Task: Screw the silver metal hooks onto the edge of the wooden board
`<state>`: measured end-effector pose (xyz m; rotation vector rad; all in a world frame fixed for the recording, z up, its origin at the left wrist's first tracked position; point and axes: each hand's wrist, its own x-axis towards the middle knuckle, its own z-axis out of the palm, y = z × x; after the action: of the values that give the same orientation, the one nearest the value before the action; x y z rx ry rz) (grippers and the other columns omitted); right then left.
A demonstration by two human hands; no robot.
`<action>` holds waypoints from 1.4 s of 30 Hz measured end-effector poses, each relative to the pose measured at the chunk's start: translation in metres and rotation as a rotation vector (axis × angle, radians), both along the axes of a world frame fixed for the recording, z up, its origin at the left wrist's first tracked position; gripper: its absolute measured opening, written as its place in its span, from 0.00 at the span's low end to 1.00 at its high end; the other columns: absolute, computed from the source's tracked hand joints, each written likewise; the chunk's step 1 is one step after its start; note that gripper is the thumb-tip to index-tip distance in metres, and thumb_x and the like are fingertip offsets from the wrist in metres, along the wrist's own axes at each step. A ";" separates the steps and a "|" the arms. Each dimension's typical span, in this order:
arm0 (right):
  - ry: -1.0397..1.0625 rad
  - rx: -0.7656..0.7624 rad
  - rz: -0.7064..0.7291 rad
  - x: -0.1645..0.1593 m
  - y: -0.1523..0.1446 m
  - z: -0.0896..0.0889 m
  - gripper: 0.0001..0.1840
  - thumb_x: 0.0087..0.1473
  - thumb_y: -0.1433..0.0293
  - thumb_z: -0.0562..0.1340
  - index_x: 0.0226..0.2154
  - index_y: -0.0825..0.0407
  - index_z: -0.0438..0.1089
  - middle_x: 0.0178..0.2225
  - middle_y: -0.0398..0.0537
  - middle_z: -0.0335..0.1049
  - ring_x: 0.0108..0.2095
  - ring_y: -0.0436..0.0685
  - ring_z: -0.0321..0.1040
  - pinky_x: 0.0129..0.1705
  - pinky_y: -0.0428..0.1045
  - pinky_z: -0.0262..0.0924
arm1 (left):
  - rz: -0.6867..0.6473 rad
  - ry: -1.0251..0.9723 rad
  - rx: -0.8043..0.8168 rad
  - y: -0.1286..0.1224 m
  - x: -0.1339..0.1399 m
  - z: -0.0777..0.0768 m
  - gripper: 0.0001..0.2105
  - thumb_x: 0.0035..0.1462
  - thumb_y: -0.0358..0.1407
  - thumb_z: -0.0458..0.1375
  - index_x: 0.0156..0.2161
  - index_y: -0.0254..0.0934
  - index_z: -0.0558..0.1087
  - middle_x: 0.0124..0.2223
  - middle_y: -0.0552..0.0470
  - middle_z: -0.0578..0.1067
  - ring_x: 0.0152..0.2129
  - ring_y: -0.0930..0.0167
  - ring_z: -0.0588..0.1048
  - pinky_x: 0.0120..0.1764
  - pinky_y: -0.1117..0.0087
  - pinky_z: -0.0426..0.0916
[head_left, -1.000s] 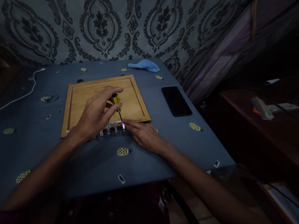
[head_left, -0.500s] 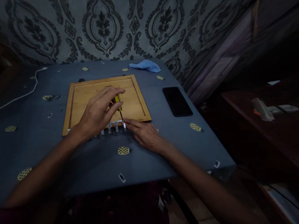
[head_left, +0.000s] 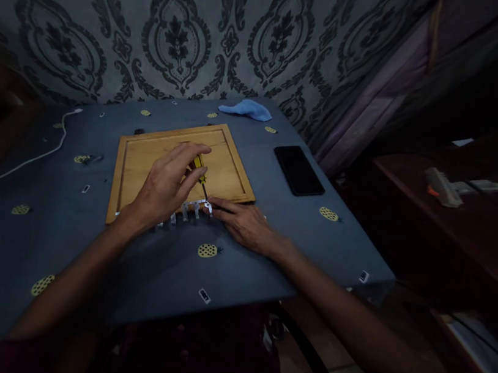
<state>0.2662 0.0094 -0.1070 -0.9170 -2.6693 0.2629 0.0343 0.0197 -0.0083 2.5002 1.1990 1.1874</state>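
Note:
My left hand (head_left: 169, 178) is closed around the yellow and black handle of a screwdriver (head_left: 200, 170). The screwdriver tilts, its tip down at the right end of a metal hook rail (head_left: 190, 206). That rail runs along the near edge of a framed wooden board (head_left: 228, 168), with several hooks hanging past the edge; my left hand and wrist hide part of it. My right hand (head_left: 246, 223) lies at the board's near right edge, fingertips pressed together at the rail's end by the screwdriver tip. Whether they pinch a screw there is too small to tell.
A black phone (head_left: 299, 170) lies right of the board on the blue patterned tablecloth (head_left: 134, 275). Behind the board is a blue cloth (head_left: 247, 109). A white cable (head_left: 24, 167) runs down the left side. A dark red table (head_left: 457, 222) stands to the right.
The view has shifted slightly. Both hands keep their places at the rail, with the screwdriver still in my left hand and its tip at the same end.

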 end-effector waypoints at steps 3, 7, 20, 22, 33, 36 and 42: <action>0.004 0.001 0.010 0.000 -0.001 0.002 0.25 0.65 0.78 0.55 0.62 0.48 0.70 0.67 0.50 0.65 0.54 0.61 0.76 0.49 0.57 0.74 | -0.005 0.002 -0.014 0.000 0.000 -0.001 0.13 0.68 0.33 0.55 0.56 0.38 0.71 0.52 0.45 0.78 0.40 0.70 0.78 0.41 0.67 0.78; 0.004 -0.003 0.019 0.000 0.000 0.002 0.25 0.64 0.78 0.56 0.61 0.48 0.70 0.67 0.51 0.66 0.54 0.62 0.76 0.47 0.56 0.74 | -0.002 -0.017 -0.028 0.000 0.002 -0.005 0.15 0.67 0.34 0.58 0.58 0.39 0.70 0.54 0.46 0.77 0.36 0.72 0.78 0.39 0.70 0.77; 0.021 -0.030 0.025 0.001 0.000 0.004 0.25 0.63 0.78 0.57 0.59 0.48 0.72 0.66 0.51 0.66 0.54 0.62 0.76 0.49 0.57 0.74 | -0.057 0.010 -0.066 -0.001 0.001 -0.001 0.15 0.68 0.30 0.54 0.58 0.38 0.69 0.53 0.46 0.78 0.39 0.71 0.79 0.43 0.70 0.76; 0.025 -0.030 0.027 0.001 0.001 0.004 0.24 0.63 0.79 0.56 0.59 0.48 0.73 0.66 0.52 0.67 0.54 0.62 0.75 0.50 0.59 0.74 | -0.056 0.027 -0.072 -0.001 0.001 0.000 0.15 0.68 0.30 0.53 0.58 0.39 0.69 0.54 0.46 0.78 0.39 0.71 0.78 0.43 0.70 0.75; 0.029 -0.066 0.047 -0.001 0.001 0.008 0.22 0.63 0.78 0.55 0.57 0.52 0.73 0.66 0.54 0.66 0.57 0.62 0.74 0.51 0.58 0.73 | -0.076 0.034 -0.099 -0.005 0.001 0.006 0.16 0.67 0.29 0.53 0.59 0.37 0.68 0.55 0.44 0.77 0.43 0.69 0.79 0.46 0.68 0.76; 0.040 -0.076 0.057 -0.001 0.001 0.008 0.21 0.64 0.77 0.55 0.56 0.53 0.73 0.66 0.56 0.66 0.57 0.63 0.73 0.53 0.60 0.72 | -0.054 0.024 -0.109 -0.004 -0.003 0.009 0.17 0.68 0.31 0.53 0.60 0.37 0.67 0.55 0.43 0.77 0.43 0.68 0.79 0.45 0.66 0.77; 0.052 -0.083 0.051 0.000 0.002 0.006 0.21 0.64 0.77 0.56 0.56 0.51 0.73 0.67 0.53 0.65 0.57 0.61 0.73 0.53 0.57 0.72 | -0.032 0.032 -0.102 -0.001 -0.007 0.009 0.17 0.67 0.32 0.52 0.59 0.37 0.67 0.53 0.44 0.77 0.43 0.68 0.79 0.46 0.66 0.77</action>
<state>0.2659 0.0116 -0.1014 -0.8546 -2.6537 0.4060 0.0273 0.0185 0.0004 2.4629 1.1916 1.0545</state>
